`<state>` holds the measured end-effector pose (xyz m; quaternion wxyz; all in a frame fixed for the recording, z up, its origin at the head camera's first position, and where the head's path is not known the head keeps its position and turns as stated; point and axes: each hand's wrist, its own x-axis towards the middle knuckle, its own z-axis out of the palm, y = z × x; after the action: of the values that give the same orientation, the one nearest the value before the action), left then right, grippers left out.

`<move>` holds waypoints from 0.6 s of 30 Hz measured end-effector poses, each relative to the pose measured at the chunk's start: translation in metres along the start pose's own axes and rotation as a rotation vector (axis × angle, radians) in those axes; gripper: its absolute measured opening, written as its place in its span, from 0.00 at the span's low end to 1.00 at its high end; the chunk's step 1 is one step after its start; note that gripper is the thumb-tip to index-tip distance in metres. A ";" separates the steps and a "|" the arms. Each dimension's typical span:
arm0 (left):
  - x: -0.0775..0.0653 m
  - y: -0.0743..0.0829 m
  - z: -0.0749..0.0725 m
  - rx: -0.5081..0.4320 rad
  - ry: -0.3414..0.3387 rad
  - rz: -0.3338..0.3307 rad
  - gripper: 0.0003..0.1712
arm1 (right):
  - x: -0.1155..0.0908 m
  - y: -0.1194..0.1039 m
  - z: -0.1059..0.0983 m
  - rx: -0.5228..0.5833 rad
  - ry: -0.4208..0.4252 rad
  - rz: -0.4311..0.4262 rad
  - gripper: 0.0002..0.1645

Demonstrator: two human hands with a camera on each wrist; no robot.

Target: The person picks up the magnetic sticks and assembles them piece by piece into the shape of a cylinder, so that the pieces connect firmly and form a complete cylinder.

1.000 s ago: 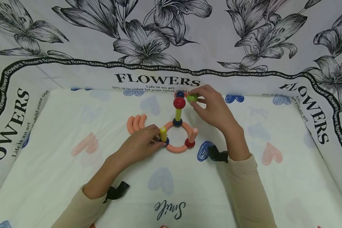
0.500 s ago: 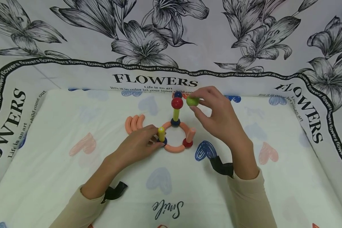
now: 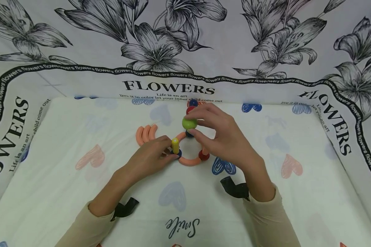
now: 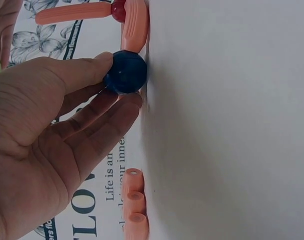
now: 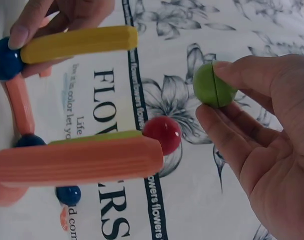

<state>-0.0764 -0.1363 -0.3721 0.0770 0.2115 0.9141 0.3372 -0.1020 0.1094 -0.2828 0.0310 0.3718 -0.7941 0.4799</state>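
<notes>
A ring of curved orange sticks joined by balls lies on the cloth. My left hand holds its left corner, thumb and fingers around a blue ball. From that ball rises a yellow stick. My right hand pinches a green ball between thumb and fingers, above the ring. In the right wrist view, a red ball caps the yellow-green stick. An orange stick stands on the right corner's red ball, mostly hidden by my right hand in the head view.
Several loose curved orange sticks lie left of the ring. A blue ball sits at the back, beyond the ring, beside an orange-red piece. The floral cloth rises behind the white printed sheet.
My right hand has brought the green ball from the back right leftward and nearer, over the ring. My left hand stays on the blue ball.
</notes>
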 end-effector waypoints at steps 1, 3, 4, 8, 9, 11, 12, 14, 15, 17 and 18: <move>0.000 0.000 0.000 -0.001 0.000 0.003 0.09 | 0.000 0.000 0.002 0.004 -0.006 -0.003 0.19; 0.000 0.000 0.000 0.003 0.000 0.005 0.09 | 0.001 0.000 0.006 -0.006 -0.026 -0.015 0.18; 0.000 0.000 0.001 0.005 0.001 0.006 0.10 | 0.001 0.000 0.008 -0.012 -0.038 -0.022 0.18; 0.000 0.000 0.002 0.021 0.005 0.002 0.11 | 0.002 0.002 0.015 -0.031 -0.077 -0.025 0.17; 0.000 0.000 0.002 0.024 0.006 0.002 0.10 | 0.002 0.002 0.016 -0.027 -0.082 -0.019 0.18; 0.000 0.000 0.002 0.026 0.006 -0.001 0.10 | 0.002 0.003 0.018 -0.030 -0.090 -0.010 0.18; 0.000 0.000 0.002 0.028 0.005 -0.003 0.10 | 0.002 0.004 0.019 -0.035 -0.095 -0.008 0.18; 0.000 0.000 0.001 0.031 0.004 -0.005 0.10 | 0.002 0.004 0.021 -0.045 -0.110 -0.004 0.18; 0.000 0.000 0.001 0.032 0.003 -0.006 0.10 | 0.002 0.005 0.022 -0.056 -0.119 -0.005 0.18; 0.000 0.000 0.001 0.033 0.002 -0.008 0.10 | 0.003 0.005 0.023 -0.079 -0.140 -0.006 0.17; -0.001 0.000 0.001 0.034 0.003 -0.007 0.11 | 0.003 0.006 0.024 -0.085 -0.149 -0.005 0.17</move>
<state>-0.0755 -0.1359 -0.3732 0.0732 0.2091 0.9206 0.3215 -0.1006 0.0900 -0.2990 -0.0112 0.4069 -0.8130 0.4164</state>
